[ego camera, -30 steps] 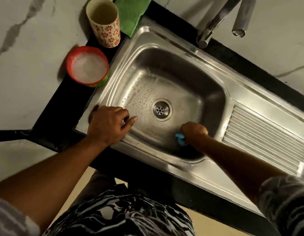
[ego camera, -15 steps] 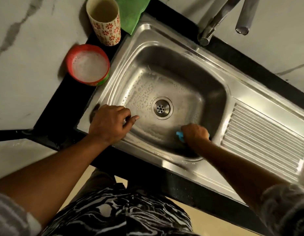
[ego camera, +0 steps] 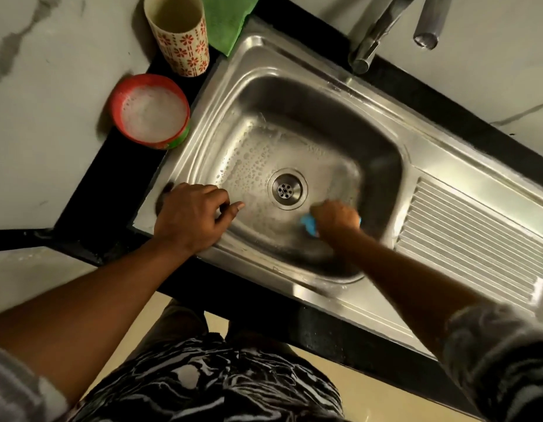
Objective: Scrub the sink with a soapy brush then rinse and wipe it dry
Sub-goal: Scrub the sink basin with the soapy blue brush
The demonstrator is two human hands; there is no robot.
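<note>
A stainless steel sink (ego camera: 297,95) fills the middle of the view, its basin floor wet with soap bubbles around the drain (ego camera: 287,189). My right hand (ego camera: 335,218) is down in the basin just right of the drain, closed on a blue brush (ego camera: 309,224) whose end pokes out to the left of my fingers. My left hand (ego camera: 191,217) rests on the sink's near-left rim, fingers spread, forefinger pointing toward the drain. A red bowl of soapy foam (ego camera: 151,112) sits on the black counter left of the sink. A green cloth (ego camera: 226,21) lies at the sink's far-left corner.
A flowered cup (ego camera: 180,36) stands behind the red bowl. The tap (ego camera: 370,44) and its spout (ego camera: 427,25) rise at the far edge. A ribbed draining board (ego camera: 474,236) lies right of the basin. White marble counter surrounds the black ledge.
My right hand has slid the blue brush across the basin floor from the near wall up toward the drain. My left hand has stayed on the rim.
</note>
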